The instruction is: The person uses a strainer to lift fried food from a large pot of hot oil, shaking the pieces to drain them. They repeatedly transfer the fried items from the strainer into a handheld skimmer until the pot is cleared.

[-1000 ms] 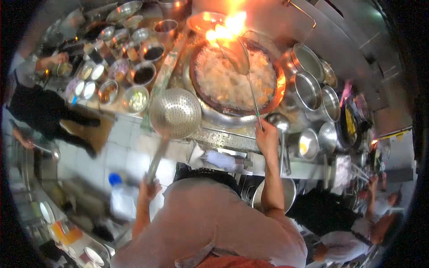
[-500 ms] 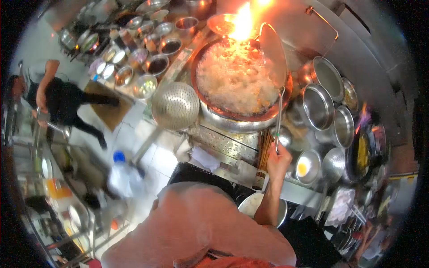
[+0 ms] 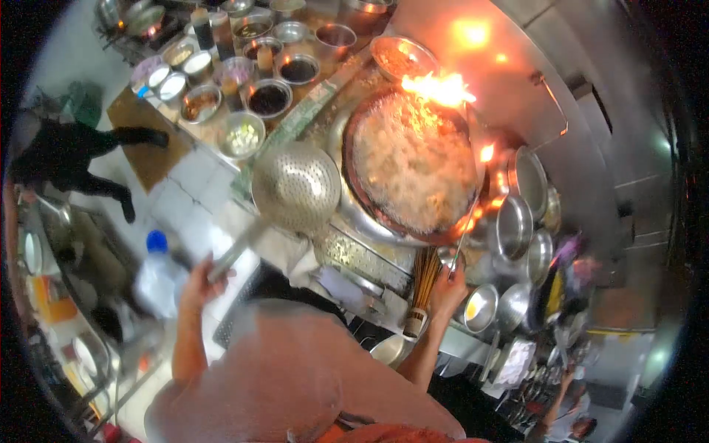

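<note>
My left hand is closed around the handle end of a large perforated strainer. The strainer's round bowl hangs left of the wok. In my right hand is the thin metal handle of a ladle, reaching up to the wok's right side; its head is hard to pick out in the glare. Pale bubbling liquid fills the wok. Flames rise along its far edge. A bundle of thin sticks bound as a wok brush stands just left of my right hand.
Bowls of sauces and ingredients crowd the counter at upper left. Metal pots stand right of the wok, near a bowl with yellow contents. A blue-capped bottle is at left. A person in dark clothes is beyond.
My left hand has come into view on the strainer's handle. The ladle head, raised over the wok before, has lowered to its right side. The view has shifted, and the flames are lower.
</note>
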### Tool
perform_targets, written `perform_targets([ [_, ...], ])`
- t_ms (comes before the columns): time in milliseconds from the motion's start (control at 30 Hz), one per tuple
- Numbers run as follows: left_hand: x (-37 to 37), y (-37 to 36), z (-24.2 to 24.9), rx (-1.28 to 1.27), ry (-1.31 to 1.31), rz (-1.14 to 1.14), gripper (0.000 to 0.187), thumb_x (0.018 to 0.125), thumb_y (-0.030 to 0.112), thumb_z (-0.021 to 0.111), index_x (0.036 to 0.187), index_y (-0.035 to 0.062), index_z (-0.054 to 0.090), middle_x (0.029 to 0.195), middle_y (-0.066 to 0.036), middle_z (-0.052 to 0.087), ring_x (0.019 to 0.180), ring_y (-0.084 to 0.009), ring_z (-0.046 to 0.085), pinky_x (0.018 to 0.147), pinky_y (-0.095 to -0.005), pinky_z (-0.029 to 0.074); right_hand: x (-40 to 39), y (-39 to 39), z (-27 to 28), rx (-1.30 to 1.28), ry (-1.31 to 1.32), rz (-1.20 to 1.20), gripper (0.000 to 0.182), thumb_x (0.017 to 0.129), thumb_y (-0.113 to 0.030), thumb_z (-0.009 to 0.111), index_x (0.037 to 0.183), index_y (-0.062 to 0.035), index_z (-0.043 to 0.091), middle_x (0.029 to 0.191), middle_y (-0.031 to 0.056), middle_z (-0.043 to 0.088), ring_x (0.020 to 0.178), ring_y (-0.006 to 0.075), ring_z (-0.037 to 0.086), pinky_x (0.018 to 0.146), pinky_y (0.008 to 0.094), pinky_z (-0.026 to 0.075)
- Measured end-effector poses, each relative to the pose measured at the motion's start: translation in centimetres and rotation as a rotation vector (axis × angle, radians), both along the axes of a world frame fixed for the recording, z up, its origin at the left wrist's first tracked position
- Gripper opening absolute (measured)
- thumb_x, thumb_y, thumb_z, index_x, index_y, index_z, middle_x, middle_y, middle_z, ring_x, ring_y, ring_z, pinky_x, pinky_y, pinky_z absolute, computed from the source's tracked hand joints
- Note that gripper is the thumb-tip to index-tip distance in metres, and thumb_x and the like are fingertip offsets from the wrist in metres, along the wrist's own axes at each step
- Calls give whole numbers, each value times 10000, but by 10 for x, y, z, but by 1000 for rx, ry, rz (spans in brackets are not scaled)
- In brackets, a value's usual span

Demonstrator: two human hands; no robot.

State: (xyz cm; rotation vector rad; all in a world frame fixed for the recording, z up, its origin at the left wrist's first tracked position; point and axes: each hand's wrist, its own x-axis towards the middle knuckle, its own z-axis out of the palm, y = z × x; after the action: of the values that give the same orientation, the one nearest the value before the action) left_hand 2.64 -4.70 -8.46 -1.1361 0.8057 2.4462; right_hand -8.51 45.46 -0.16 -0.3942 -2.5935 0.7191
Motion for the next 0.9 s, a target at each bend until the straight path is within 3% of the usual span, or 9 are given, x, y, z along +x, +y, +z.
perform_targets([
  [33,2,-24,-22,27,36,-87,421,935,402,468,978,-6,561,783,-131,636,488,-145,541,435,-245,462,-1,-14,9,-41,-207,-120,374,859,-100,600,1222,-21,561,848,265,629,735,365,636,644,392,481],
  [100,-17,-52,-29,52,55,-227,365,910,352,515,894,-4,596,655,-72,600,371,-83,419,308,-204,307,2,-15,-18,203,-44,-16,354,854,-54,567,1207,-51,582,650,180,577,543,184,469,535,352,416],
  [467,-114,-142,-20,55,-58,-672,343,883,218,592,1105,-43,575,696,-81,544,421,-70,355,332,-207,221,6,-65,-3,266,-263,-250,317,882,-72,490,1175,24,566,880,215,642,749,305,632,648,375,473],
  [500,-118,-145,-25,73,-12,-741,360,881,216,605,1139,-32,562,701,-76,540,436,-65,361,342,-202,231,2,-72,1,322,-217,-140,467,748,38,529,1214,62,530,980,286,622,859,405,624,759,416,489],
  [600,-123,-158,-45,204,37,-831,453,866,212,644,1241,0,501,686,-45,503,474,-61,375,366,-193,250,8,-69,-7,450,-158,-125,294,887,-87,514,1153,21,578,858,242,621,706,310,616,631,382,470],
  [667,-105,-172,-85,190,169,-978,403,838,182,653,1179,1,536,867,-60,628,776,-108,586,656,-242,492,7,-78,-6,382,-198,-204,295,881,-82,520,1151,23,578,822,246,611,675,312,607,612,388,465],
  [800,-148,-169,-48,379,40,-975,225,837,81,577,1048,10,542,762,-35,553,610,-78,500,486,-236,399,9,-90,2,370,-335,-343,291,869,-65,533,1140,29,582,701,246,576,567,334,557,537,412,431],
  [833,-158,-166,-52,510,50,-978,387,853,119,618,1157,-32,432,692,-64,497,469,-104,391,386,-252,298,6,-93,1,329,-275,-348,281,870,-52,525,1127,40,589,646,247,551,522,359,521,494,413,401],
  [900,-168,-164,-43,469,-72,-1019,68,814,67,598,825,19,552,591,-1,480,461,-84,434,381,-247,301,7,-91,-1,361,-292,-356,278,871,-42,518,1125,45,590,646,245,550,523,348,522,494,402,402],
])
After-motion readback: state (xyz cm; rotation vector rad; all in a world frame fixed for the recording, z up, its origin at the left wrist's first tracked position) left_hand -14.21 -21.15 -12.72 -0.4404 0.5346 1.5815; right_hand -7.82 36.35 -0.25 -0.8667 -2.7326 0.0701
